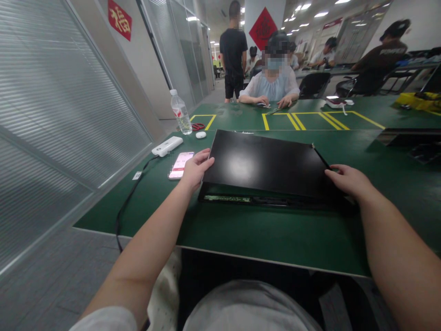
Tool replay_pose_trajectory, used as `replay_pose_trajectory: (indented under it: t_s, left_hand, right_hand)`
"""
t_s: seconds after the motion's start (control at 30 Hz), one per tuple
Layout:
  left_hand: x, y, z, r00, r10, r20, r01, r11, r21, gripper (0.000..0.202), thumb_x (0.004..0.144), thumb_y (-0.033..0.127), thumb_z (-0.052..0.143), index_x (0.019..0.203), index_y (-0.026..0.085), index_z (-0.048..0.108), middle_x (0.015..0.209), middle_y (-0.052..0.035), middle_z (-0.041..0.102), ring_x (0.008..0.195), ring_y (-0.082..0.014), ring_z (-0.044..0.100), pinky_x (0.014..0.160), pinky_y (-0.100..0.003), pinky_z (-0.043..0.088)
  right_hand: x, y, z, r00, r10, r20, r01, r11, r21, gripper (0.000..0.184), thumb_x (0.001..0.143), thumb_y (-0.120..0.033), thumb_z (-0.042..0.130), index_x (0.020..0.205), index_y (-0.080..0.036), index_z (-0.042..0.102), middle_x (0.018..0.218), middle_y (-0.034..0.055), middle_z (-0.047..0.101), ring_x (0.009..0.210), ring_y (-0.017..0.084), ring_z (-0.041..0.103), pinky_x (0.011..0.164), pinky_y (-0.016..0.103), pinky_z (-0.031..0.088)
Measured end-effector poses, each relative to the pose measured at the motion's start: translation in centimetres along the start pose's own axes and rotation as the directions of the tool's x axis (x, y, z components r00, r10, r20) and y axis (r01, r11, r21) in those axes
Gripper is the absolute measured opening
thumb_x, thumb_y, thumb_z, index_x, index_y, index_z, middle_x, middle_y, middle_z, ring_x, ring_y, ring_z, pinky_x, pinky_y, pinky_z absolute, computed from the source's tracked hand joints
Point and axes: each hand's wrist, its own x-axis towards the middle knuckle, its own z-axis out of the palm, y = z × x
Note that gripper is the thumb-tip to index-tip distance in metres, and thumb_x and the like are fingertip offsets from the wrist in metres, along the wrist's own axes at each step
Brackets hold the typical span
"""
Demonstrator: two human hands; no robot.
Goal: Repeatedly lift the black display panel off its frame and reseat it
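A flat, glossy black screen panel [265, 161] is held by its two short sides, tilted over a black frame [296, 202]. A narrow green circuit board [227, 199] shows along the frame's near edge, below the panel. My left hand [198, 170] grips the panel's left side, thumb on the front face. At the opposite side, my right hand [347, 181] has thumb and fingers closed on the panel's right edge. Most of the frame is hidden under the panel.
Left of the panel lie a lit phone [181, 165], a white power bank [167, 146] with a black cable, a white earbud case [200, 135], red-handled scissors [198, 126] and a water bottle [181, 112]. Across the green table [241, 234] sits a masked person [272, 82].
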Motion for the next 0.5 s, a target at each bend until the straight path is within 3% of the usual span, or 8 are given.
replay_pose_trajectory:
  t_s: [0.17,0.27,0.43,0.5]
  left_hand:
    - [-0.5,0.5,0.2,0.994,0.11,0.013,-0.11,0.994,-0.01,0.025,0.065,0.026,0.088,0.087,0.017,0.081,0.139,-0.0116,0.062,0.135,-0.0308,0.053,0.107,-0.036,0.049]
    - [-0.4,0.3,0.0,0.985,0.17,0.034,-0.169,0.985,-0.029,0.029,0.065,0.028,0.088,0.092,0.018,0.082,0.14,-0.0103,0.061,0.135,-0.0299,0.054,0.108,-0.034,0.048]
    - [0.3,0.3,-0.7,0.99,0.13,-0.061,-0.135,0.988,-0.077,0.028,0.064,0.026,0.088,0.089,0.018,0.081,0.134,-0.0091,0.066,0.133,-0.0293,0.056,0.106,-0.031,0.049]
    - [0.6,0.3,-1.0,0.992,0.063,-0.112,-0.075,0.991,-0.114,0.028,0.063,0.026,0.088,0.089,0.017,0.08,0.13,-0.0086,0.069,0.128,-0.0293,0.06,0.102,-0.031,0.052]
  right_hand:
    - [-0.1,0.2,0.0,0.986,0.161,-0.033,-0.148,0.957,0.25,0.038,0.079,-0.047,0.061,0.098,-0.018,0.077,0.094,0.0127,0.074,0.079,0.025,0.065,0.073,0.037,0.052]
    - [-0.6,-0.1,0.0,0.963,0.269,-0.008,-0.22,0.804,0.553,0.035,0.07,-0.041,0.071,0.095,-0.017,0.075,0.089,0.0107,0.072,0.074,0.023,0.063,0.066,0.035,0.051]
    - [-1.6,-1.3,-1.4,0.973,0.232,0.012,-0.159,0.628,0.761,0.042,0.067,-0.024,0.065,0.108,-0.017,0.071,0.097,0.0091,0.072,0.078,0.019,0.065,0.067,0.031,0.053]
    - [-2.4,-1.6,-2.6,0.985,0.14,0.097,-0.155,0.5,0.852,0.05,0.072,-0.024,0.061,0.121,-0.018,0.067,0.102,0.0106,0.073,0.082,0.023,0.068,0.069,0.035,0.055]
